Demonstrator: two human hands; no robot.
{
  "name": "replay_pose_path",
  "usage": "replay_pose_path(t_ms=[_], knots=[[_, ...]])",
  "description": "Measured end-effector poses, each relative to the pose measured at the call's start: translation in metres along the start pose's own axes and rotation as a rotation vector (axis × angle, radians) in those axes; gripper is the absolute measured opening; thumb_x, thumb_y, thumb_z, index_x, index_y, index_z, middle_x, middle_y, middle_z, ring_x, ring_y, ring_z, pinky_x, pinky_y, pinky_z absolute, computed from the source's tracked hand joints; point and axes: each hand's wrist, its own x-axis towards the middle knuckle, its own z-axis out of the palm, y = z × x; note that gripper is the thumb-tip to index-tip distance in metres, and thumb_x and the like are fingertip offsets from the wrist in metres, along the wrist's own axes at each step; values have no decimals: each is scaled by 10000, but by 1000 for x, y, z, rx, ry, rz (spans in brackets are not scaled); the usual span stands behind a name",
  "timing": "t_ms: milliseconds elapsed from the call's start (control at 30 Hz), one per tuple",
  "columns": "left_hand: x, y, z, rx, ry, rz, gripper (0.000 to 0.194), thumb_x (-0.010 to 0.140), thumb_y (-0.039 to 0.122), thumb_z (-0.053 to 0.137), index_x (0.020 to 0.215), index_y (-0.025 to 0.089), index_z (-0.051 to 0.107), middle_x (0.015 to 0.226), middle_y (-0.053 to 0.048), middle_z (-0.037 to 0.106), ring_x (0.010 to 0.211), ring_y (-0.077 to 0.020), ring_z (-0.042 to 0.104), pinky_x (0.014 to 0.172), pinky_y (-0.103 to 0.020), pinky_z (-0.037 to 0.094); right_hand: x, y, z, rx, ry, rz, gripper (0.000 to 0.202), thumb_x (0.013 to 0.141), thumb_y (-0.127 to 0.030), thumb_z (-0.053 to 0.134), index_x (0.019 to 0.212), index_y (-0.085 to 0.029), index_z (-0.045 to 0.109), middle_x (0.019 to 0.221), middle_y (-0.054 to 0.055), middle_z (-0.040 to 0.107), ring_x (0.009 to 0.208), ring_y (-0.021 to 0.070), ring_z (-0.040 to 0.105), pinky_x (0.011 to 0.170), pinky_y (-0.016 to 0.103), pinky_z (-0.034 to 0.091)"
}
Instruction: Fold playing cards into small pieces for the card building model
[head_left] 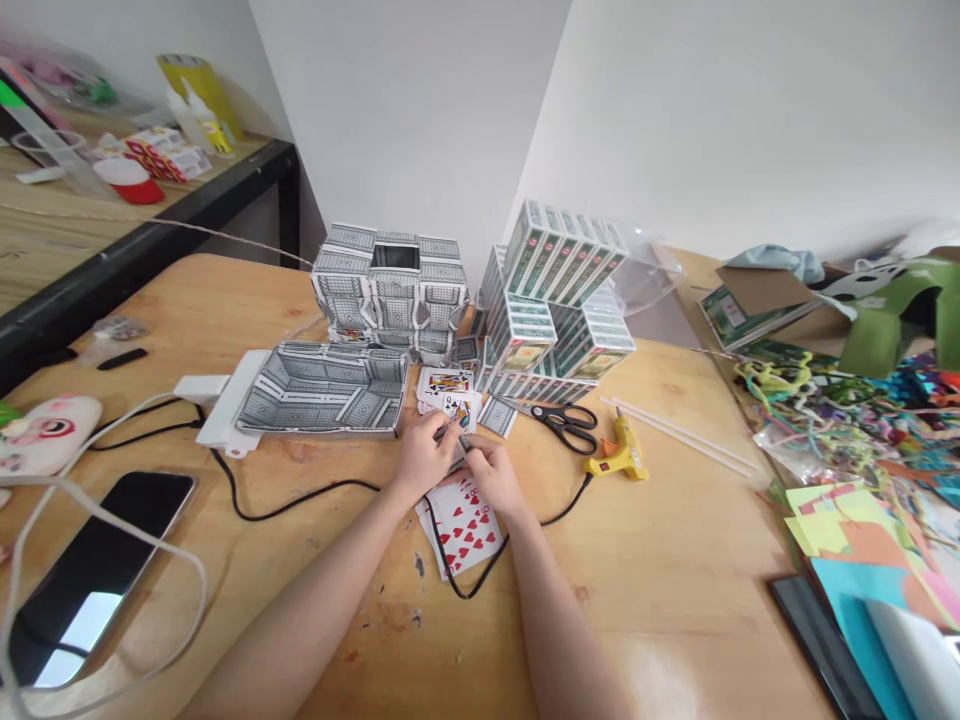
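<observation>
My left hand [424, 452] and my right hand [491, 476] meet at the middle of the table, fingers closed on a small playing card [457, 461] with a grey patterned back. Its far part is hidden by my fingers. Just beyond lie face-up playing cards [448, 382], a jack and a queen of clubs among them, and a face-down card [496, 416]. Below my hands rest heart cards [466, 530], crossed by a black cable. To the right are black-handled scissors [566, 425] and a yellow glue gun [619, 452].
An open tray made of cards [330, 395] and a blocky card structure [390, 290] stand at the back left. Stacked card boxes [555, 300] rise behind. White glue sticks [686, 437], a phone [97, 570], a white power strip [232, 405], and coloured paper [862, 590] surround the work area.
</observation>
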Motion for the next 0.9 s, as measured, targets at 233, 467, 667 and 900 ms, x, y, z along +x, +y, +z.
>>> replay_pose_path(t_ms=[233,467,667,900], knots=[[2,-2,0,-91,73,-37,188,831,274,459,688,175,531,680,-7,577,681,-138,541,633,-249,416,5,3,3,74,118,-60,174,781,-371,519,809,-205,561,687,-19,532,574,138,590,488,283,546],[2,-1,-3,-114,71,175,141,838,222,490,846,187,627,857,-44,657,835,-152,603,757,-282,480,5,7,-5,-266,457,-299,168,833,-348,471,849,-204,556,778,23,590,687,149,587,625,292,537],[-1,-4,0,54,58,313,164,832,198,502,903,198,650,870,-39,691,845,-159,632,783,-300,501,5,10,-13,-510,548,-419,218,862,-294,409,911,-197,598,869,50,662,789,166,621,735,304,505],[-5,-1,-2,89,-8,280,222,837,171,459,974,190,633,907,-47,703,813,-151,657,736,-253,513,7,10,-13,-400,533,-379,243,870,-296,370,925,-213,592,914,46,671,752,167,654,695,309,539]])
